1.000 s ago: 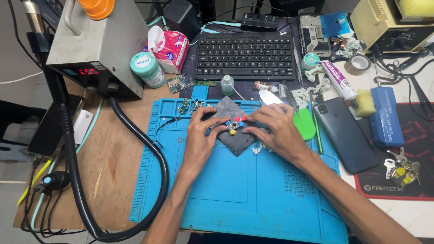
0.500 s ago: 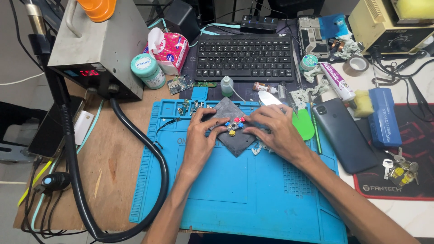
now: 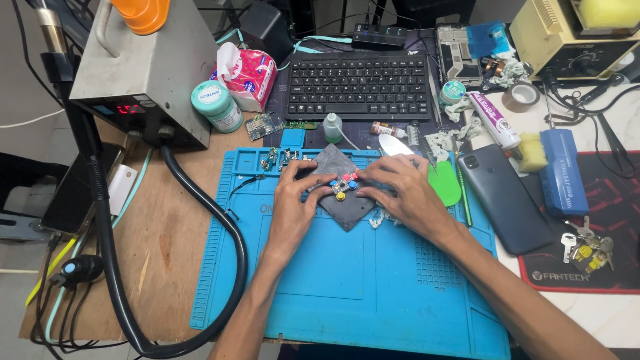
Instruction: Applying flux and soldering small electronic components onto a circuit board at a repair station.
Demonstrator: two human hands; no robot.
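While both hands press down, left hand (image 3: 293, 207) & right hand (image 3: 407, 197) pinch 1 small board with 4 coloured buttons (image 3: 343, 185) between fingertips, on 1 dark square pad (image 3: 347, 207) atop blue mat (image 3: 347, 287). 1 phone (image 3: 503, 200) right of right hand; 1 keyboard (image 3: 360, 87) beyond both.

I see a black keyboard (image 3: 359, 85) at the back of my desk. A dark phone (image 3: 505, 197) lies on my right. A grey box with an orange top (image 3: 143, 70) stands left, beside a pink tissue pack (image 3: 247, 77).
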